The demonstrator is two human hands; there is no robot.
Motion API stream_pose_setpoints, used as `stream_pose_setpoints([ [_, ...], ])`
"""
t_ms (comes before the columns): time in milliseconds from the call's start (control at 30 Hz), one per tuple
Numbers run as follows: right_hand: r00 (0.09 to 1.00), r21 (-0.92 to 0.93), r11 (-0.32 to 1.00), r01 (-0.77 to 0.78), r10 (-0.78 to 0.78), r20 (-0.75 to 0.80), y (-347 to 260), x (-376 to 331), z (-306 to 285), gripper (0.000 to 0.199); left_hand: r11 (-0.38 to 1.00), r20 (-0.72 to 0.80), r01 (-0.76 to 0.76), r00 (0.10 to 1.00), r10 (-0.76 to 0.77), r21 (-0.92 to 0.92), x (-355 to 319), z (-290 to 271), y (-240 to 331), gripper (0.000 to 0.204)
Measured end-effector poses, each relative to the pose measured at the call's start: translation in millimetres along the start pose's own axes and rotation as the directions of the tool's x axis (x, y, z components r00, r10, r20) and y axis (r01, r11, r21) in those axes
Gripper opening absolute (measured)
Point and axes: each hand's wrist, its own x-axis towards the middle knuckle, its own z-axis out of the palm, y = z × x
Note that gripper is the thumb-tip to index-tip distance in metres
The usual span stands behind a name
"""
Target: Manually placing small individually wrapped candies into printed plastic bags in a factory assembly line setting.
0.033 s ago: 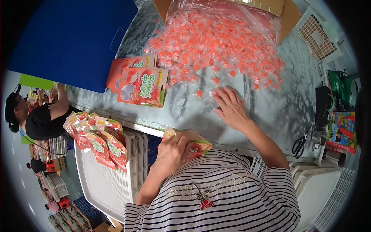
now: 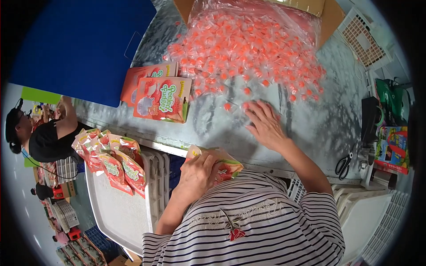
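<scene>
My left hand (image 2: 198, 170) grips a pink and green candy pouch (image 2: 228, 167) against the table's front edge, close to my striped shirt. The pouch's mouth is hidden by my fingers. My right hand (image 2: 267, 126) lies palm down on the table with its fingers stretched out. Red wrapped candy peeks out by its fingertips; whatever lies under the palm is hidden. Two loose candies, one of them a red candy (image 2: 227, 107), rest just left of those fingers. Beyond spreads a large heap of red candies (image 2: 248, 53) in clear wrappers.
Flat pouches (image 2: 163, 99) lie stacked left of the heap, beside a blue panel (image 2: 80, 48). Filled pouches (image 2: 117, 166) sit on a white tray (image 2: 115, 217) at my left. An open carton (image 2: 332, 22) stands behind the heap. Scissors (image 2: 343, 166) lie at right. A co-worker (image 2: 49, 142) is far left.
</scene>
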Motion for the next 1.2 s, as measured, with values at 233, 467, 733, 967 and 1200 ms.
stream_pose_setpoints([
  [233,0.99,0.209,0.978,0.002,0.027,-0.139,3,15,-13,0.032,0.999,-0.009,-0.043,0.999,0.043,-0.03,7,3,4,0.02],
  [467,0.976,0.092,0.995,0.03,-0.01,-0.216,17,66,11,0.033,0.999,-0.025,-0.036,0.999,0.036,-0.025,-2,2,5,0.021],
  [733,0.982,0.03,0.989,0.147,-0.142,-0.126,-5,71,36,0.027,1.0,-0.004,0.017,1.0,-0.017,-0.017,-2,5,6,0.02],
  [967,1.0,0.268,0.964,0.002,0.0,-0.009,16,42,-2,0.028,0.999,-0.014,0.027,1.0,-0.028,-0.031,-2,6,3,0.018],
  [1200,0.99,0.361,0.932,0.038,0.014,-0.141,26,-30,-16,0.031,0.999,-0.003,0.036,0.999,-0.036,-0.028,3,1,7,0.016],
])
